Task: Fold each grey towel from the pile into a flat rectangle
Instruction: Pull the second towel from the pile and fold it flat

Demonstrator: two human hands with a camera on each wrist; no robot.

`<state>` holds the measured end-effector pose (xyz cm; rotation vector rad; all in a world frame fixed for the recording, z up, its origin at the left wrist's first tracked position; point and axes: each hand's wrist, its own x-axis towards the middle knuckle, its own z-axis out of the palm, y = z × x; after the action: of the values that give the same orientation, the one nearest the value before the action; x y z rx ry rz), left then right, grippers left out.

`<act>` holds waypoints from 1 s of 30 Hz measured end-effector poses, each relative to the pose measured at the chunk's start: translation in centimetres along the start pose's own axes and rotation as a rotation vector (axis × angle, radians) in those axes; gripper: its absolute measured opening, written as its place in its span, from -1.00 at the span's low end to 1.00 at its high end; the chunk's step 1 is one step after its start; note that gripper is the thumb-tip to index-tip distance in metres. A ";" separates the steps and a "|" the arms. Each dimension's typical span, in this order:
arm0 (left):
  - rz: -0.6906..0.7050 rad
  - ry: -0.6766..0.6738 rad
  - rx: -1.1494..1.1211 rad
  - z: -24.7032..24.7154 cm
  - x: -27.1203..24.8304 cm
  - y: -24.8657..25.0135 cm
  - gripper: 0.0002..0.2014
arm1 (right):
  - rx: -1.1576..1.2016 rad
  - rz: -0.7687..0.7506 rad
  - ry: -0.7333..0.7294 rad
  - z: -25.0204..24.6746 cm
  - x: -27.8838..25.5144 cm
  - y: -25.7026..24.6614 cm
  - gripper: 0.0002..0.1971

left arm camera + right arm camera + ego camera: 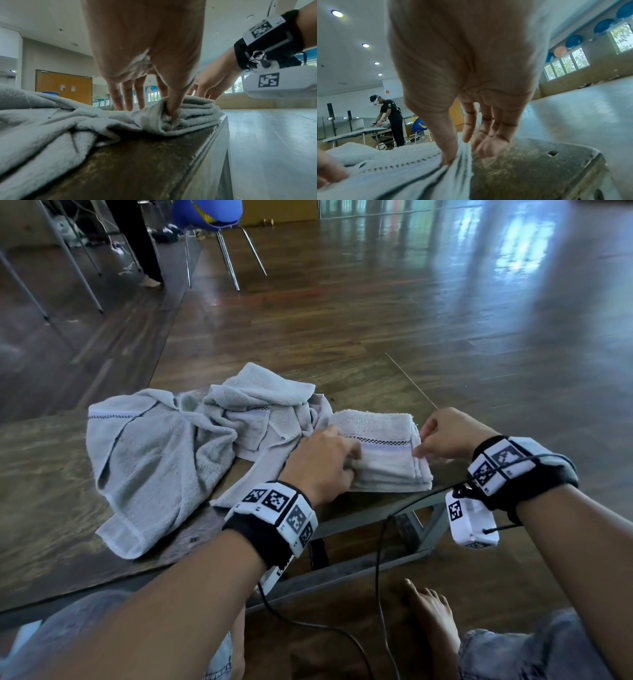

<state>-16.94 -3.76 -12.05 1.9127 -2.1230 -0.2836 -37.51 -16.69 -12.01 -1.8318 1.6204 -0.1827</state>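
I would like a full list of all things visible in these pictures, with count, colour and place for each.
folded towel: one, grey with a checked stripe, right end of the table, several layers thick.
unfolded towels: at least two, grey, crumpled in a pile on the table left of the folded one.
table: one, dark worn wood top, metal frame, in front of the person.
chair: one, blue seat, metal legs, on the floor far behind the table.
other person: one, black clothes, standing at another table in the background.
wrist bands: two, black with white marker tags, one on each wrist.
left hand: grip on the folded towel's left edge.
right hand: pinches its right edge.
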 end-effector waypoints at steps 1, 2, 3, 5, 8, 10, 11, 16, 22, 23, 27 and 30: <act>-0.017 -0.003 0.015 -0.1 0.0 0.0 -0.77 | 0.002 -0.011 -0.029 0.0 -0.1 0.1 -0.82; -0.020 -0.013 0.024 -0.1 0.0 0.1 -0.77 | 0.008 -0.022 -0.073 -0.1 -0.3 0.1 -0.85; -0.007 -0.019 0.026 0.0 0.0 0.3 -0.76 | 0.010 -0.034 -0.113 -0.2 -0.5 0.1 -0.88; 0.035 -0.015 0.011 0.3 -0.2 1.0 -0.74 | 0.008 -0.049 -0.136 -0.3 -0.7 0.2 -0.91; 0.079 0.004 0.003 0.9 0.1 2.2 -0.76 | 0.015 -0.051 -0.106 -0.3 -0.8 0.5 -0.89; 0.098 0.019 0.005 1.2 0.3 2.9 -0.80 | 0.002 -0.042 -0.102 -0.4 -0.8 0.7 -0.92; 0.107 0.035 0.003 1.3 0.5 3.1 -0.82 | -0.002 -0.042 -0.108 -0.4 -0.9 0.8 -0.92; 0.126 0.094 0.007 2.2 1.3 4.0 -0.80 | 0.041 -0.035 -0.130 -0.8 -1.1 1.1 -0.90; 0.083 0.079 -0.058 2.6 2.0 4.1 -0.86 | 0.063 -0.022 -0.133 -0.9 -1.1 1.5 -0.91; 0.058 0.069 -0.112 2.5 2.1 4.1 -0.88 | 0.072 -0.018 -0.134 -0.9 -1.2 1.5 -0.92; 0.071 0.114 -0.250 2.6 2.2 4.6 -0.89 | 0.138 0.021 -0.150 -0.9 -1.5 1.1 -0.85; 0.095 0.105 -0.296 3.3 2.1 5.0 -0.90 | 0.199 0.057 -0.157 -0.7 -1.6 0.9 -0.74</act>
<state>-22.91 -5.45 -13.40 1.6192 -1.9714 -0.4404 -38.98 -15.52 -11.45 -1.6065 1.4883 -0.1637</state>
